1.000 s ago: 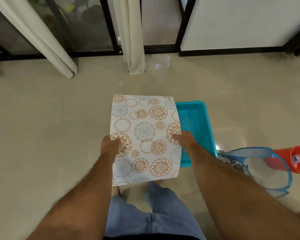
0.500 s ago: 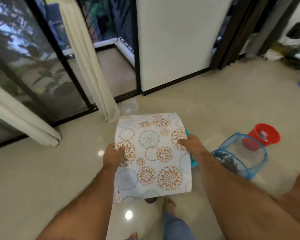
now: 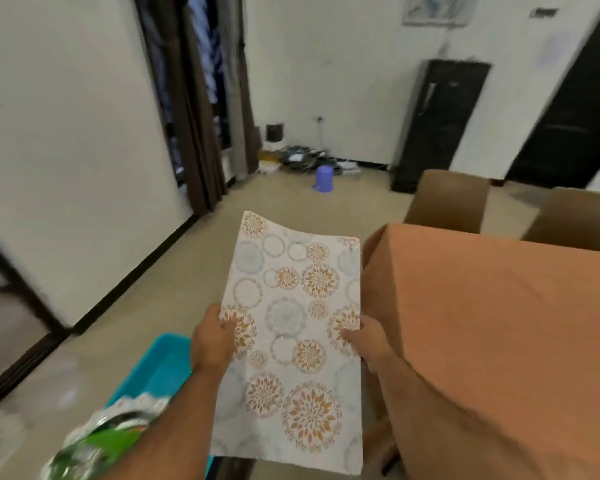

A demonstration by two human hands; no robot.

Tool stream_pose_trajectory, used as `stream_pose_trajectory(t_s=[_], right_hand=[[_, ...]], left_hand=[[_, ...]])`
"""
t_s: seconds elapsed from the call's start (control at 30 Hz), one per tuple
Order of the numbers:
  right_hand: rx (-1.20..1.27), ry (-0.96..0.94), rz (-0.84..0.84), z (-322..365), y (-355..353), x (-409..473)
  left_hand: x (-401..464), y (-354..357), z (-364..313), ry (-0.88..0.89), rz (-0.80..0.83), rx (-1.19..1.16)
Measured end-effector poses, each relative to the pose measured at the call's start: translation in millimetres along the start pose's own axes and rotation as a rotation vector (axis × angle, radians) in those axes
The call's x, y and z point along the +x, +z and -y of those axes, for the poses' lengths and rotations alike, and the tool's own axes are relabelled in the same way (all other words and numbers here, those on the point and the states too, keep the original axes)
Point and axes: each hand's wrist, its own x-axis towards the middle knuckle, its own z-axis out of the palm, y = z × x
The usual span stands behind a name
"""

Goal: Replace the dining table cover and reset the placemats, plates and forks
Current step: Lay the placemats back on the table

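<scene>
The placemat (image 3: 291,337), white with orange and pale blue flower circles, was held flat in the air in front of the person, its long side running from near to far and its far edge curling up a little. It hung just to the left of the bench (image 3: 492,341), which was draped in a plain orange cover (image 3: 499,306) that fell over the near left corner. The left hand (image 3: 212,344) gripped the placemat's left edge, thumb lying on top of the pattern and the fingers hidden under the sheet, so its grip was clamped on the mat. The right hand (image 3: 364,341) pinched the right edge in the same way, thumb on top, the rest tucked beneath. Both held at about the middle of the mat's length. Below the left forearm, on the pale tiled floor (image 3: 174,271), sat a turquoise tub (image 3: 160,368), and nearer still a blurred green and white thing that could not be made out. Beyond the bench stood two brown chair backs (image 3: 447,199), a dark cabinet (image 3: 437,123) against the white far wall, and a small purple bucket (image 3: 324,178) on the floor.
</scene>
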Motion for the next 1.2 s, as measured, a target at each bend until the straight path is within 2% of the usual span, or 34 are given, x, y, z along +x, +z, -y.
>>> stream_pose_trajectory(t_s=[0.23, 0.4, 0.63, 0.73, 0.9, 1.03, 1.2], right_hand=[[0.208, 0.136, -0.233, -22.4, -129.5, 15.8], [0.265, 0.319, -0.401, -83.1, -204.3, 26.6], [0.380, 0.523, -0.580, -182.6, -269.5, 29.8], [0.493, 0.573, -0.700, -181.1, -276.6, 18.8], [0.718, 0.627, -0.962, -177.3, -261.9, 26.0], [0.773, 0.640, -1.130, -177.6, -249.1, 40.1], [0.819, 0.693, -1.209, -217.7, -239.9, 55.5]], left_hand=[[16.5, 118.3, -128.0, 0.246, 0.202, 0.036], [6.4, 216.3, -185.8, 0.370, 0.437, 0.091], [-13.4, 339.2, -248.0, 0.561, 0.722, 0.200], [-14.1, 386.9, -277.9, 0.599, 0.894, 0.148], [-3.1, 455.6, -322.5, 0.791, 1.099, 0.182], [-5.5, 484.7, -336.4, 0.861, 1.199, 0.179], [-8.0, 514.8, -332.0, 0.852, 1.241, 0.195]])
